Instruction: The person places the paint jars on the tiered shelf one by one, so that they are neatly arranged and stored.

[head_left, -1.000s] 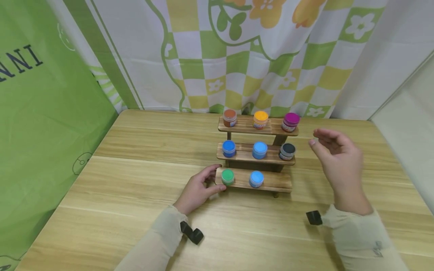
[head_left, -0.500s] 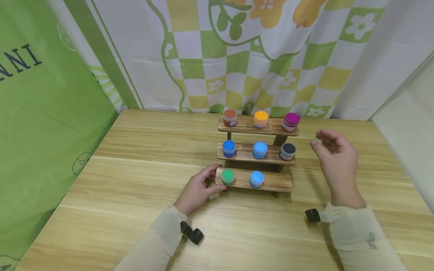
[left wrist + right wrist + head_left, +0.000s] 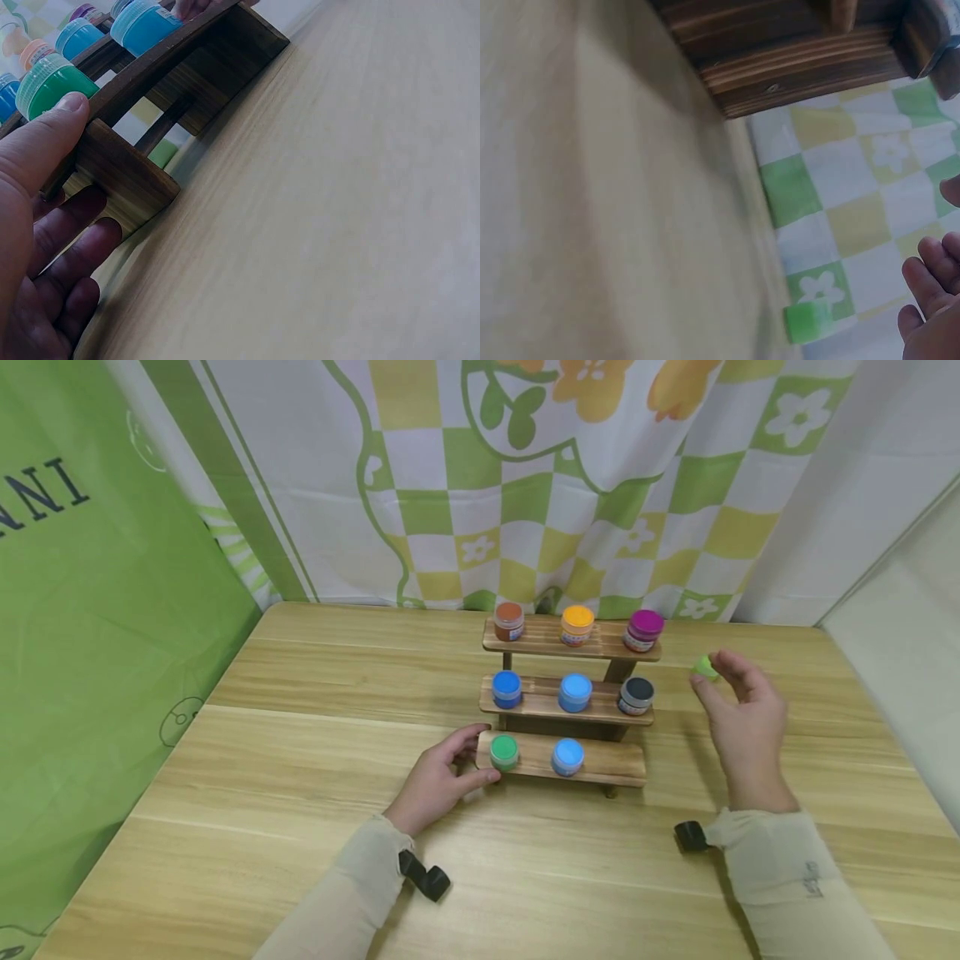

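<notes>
A three-tier wooden display stand [image 3: 615, 763] holds small paint jars. My left hand [image 3: 438, 781] grips the left end of its lowest tier. In the left wrist view the thumb [image 3: 64, 120] lies against the tier's edge by a green jar [image 3: 56, 86], with the other fingers below, by the stand's side leg. My right hand [image 3: 750, 727] hovers right of the stand, thumb and fingers apart. A light green jar [image 3: 705, 667] shows just beyond its fingertips. In the right wrist view that jar [image 3: 808, 322] stands apart from the hand, nothing between the fingers.
Brown, orange and purple jars [image 3: 643, 630] line the top tier; dark blue, light blue and black jars [image 3: 636, 695] the middle. A light blue jar [image 3: 567, 757] shares the lowest tier with the green one. Behind the wooden table [image 3: 300, 760] hangs a checked curtain [image 3: 472, 468].
My right wrist has shifted slightly left while the fingertips drew back a little, uncovering more of the light green jar. My left hand and the stand have not moved.
</notes>
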The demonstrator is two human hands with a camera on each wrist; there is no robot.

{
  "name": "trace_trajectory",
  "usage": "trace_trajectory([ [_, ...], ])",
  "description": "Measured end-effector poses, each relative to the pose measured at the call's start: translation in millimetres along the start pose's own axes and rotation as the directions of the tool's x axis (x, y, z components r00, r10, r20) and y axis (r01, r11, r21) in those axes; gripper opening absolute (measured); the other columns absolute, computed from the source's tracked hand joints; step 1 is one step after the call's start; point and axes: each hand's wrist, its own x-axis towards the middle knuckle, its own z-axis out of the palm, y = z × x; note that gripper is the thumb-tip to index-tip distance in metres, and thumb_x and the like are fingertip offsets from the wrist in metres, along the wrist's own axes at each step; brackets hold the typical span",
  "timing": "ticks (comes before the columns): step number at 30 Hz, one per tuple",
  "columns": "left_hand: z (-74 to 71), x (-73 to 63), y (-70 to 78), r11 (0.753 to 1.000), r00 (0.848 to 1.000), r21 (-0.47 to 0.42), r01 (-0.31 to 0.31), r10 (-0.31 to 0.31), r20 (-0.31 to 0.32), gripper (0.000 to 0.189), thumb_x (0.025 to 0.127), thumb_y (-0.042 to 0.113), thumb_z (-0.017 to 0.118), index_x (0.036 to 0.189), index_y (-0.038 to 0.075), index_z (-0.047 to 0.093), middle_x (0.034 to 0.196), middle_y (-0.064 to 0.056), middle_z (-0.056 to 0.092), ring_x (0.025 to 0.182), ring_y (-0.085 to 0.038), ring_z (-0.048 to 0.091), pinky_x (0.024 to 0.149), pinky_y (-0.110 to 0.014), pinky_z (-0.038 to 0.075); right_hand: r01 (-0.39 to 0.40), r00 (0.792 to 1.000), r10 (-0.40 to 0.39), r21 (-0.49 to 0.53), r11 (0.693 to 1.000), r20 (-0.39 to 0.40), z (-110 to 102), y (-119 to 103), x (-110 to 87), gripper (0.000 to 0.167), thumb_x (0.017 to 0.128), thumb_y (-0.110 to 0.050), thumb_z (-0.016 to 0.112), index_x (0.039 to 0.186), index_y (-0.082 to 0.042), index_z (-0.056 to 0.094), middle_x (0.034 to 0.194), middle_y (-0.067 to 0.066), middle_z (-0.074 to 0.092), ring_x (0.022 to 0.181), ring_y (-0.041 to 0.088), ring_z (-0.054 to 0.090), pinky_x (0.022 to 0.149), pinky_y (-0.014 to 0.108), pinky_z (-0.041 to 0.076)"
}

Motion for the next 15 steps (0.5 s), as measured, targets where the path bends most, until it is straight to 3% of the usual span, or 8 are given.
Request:
trace_trajectory([
  [5,0.3,-0.1,0.4,1.000,1.000,-0.010,0.003,-0.003,0.002,0.066,0.084,0.031,0.083,0.143,0.020,0.055,0.111,0.000,0.063,0.097,-0.016,0.059,0.087,-0.039,0.050,-0.046,0.999,0.047,-0.015,0.999,0.013,-3,12,4.8,0.053,0.095,-0.016,0.071,0.144,-0.010,0.052,0.148,0.001,0.052,0.138,0.009,0.044,0.114,0.023,0.029],
  [9,0.3,-0.1,0.4,1.000,1.000,-0.008,0.005,-0.005,0.002,0.066,0.084,0.031,0.083,0.143,0.020,0.055,0.112,0.000,0.063,0.097,-0.016,0.059,0.088,-0.039,0.050,-0.126,0.992,0.125,0.059,0.990,0.024,-7,21,9.6,0.056,0.096,-0.018,0.070,0.147,-0.014,0.049,0.154,-0.001,0.046,0.144,0.009,0.035,0.116,0.022,0.024],
  [15,-0.3,-0.4,-0.1,1.000,1.000,0.001,0.009,-0.009,0.004,0.066,0.084,0.031,0.083,0.143,0.020,0.055,0.112,0.000,0.063,0.097,-0.016,0.059,0.088,-0.039,0.050,-0.171,0.985,0.174,0.239,0.956,0.008,-9,32,13.7,0.056,0.094,-0.012,0.072,0.145,-0.011,0.051,0.153,0.002,0.047,0.143,0.010,0.036,0.115,0.020,0.023],
])
